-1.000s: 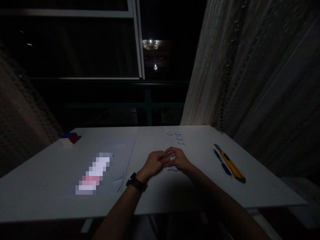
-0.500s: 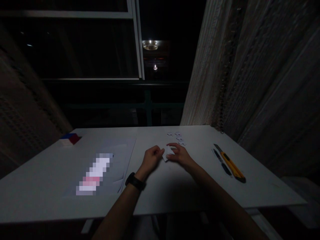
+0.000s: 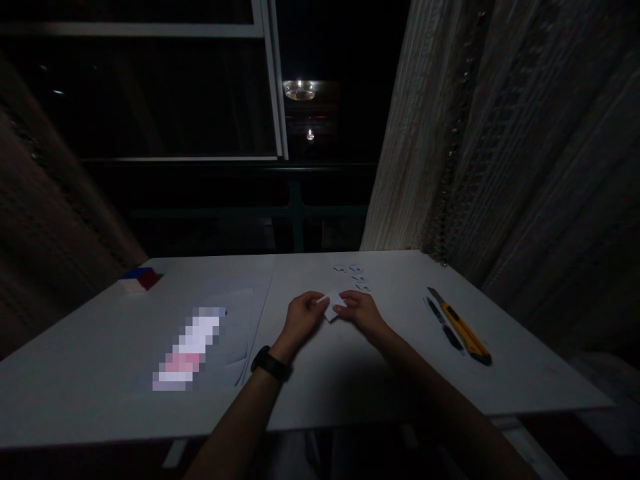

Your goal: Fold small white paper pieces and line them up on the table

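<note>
A small piece of white paper (image 3: 333, 305) is held between my two hands, above the middle of the white table. My left hand (image 3: 304, 313), with a dark watch on its wrist, pinches the left edge of the paper between thumb and fingers. On the other side my right hand (image 3: 363, 309) grips the right edge the same way. Just beyond the hands lie several small cut paper pieces (image 3: 356, 275) with dark marks, too small to read.
To the right lie a yellow box cutter (image 3: 465, 331) with its blade out and a pen (image 3: 444, 325). On the left are paper sheets (image 3: 245, 320) partly under a pixelated bright patch. A coloured block (image 3: 140, 279) sits at the far left; curtains (image 3: 400, 147) and a dark window stand behind.
My right fingers have shifted from over the top of the paper to its right edge, so more of the paper shows. My left hand has barely moved.
</note>
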Available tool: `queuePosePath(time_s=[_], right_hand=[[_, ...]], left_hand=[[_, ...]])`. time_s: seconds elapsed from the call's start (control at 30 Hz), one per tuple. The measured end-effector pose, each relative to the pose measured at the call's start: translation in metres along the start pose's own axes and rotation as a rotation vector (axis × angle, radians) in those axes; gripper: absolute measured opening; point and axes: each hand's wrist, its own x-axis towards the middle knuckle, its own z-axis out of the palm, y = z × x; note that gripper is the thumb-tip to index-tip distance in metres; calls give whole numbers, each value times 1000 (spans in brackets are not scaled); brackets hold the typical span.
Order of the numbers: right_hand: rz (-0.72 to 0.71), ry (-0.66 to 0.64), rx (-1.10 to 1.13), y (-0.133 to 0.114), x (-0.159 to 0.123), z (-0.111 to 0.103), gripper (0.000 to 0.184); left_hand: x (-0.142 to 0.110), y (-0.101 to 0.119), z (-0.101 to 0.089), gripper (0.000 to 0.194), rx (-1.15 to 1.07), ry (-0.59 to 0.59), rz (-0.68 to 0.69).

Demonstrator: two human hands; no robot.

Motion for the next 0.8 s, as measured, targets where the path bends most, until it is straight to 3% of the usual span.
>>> queuePosePath(time_s=[0.13,0.33,0.43,0.53,0.8], right_hand=[[-29,-25,-42,2,1,-1,46],[-106,77,-92,6,4,-2,36],[-129,11,-158,6,3,-1,34],[-167,-60,-216,5,0,1,35],[-223,10,-201,2,-1,3,31]], left_hand=[[1,2,-2,31,-121,34,-78],[-2,9,-2,38,-264,-7,-152],[-3,11,-2,48,-252,-54,-124],[-3,10,-2,44,-186,-48,-101],[-2,6,-3,40,-134,-29,-141]])
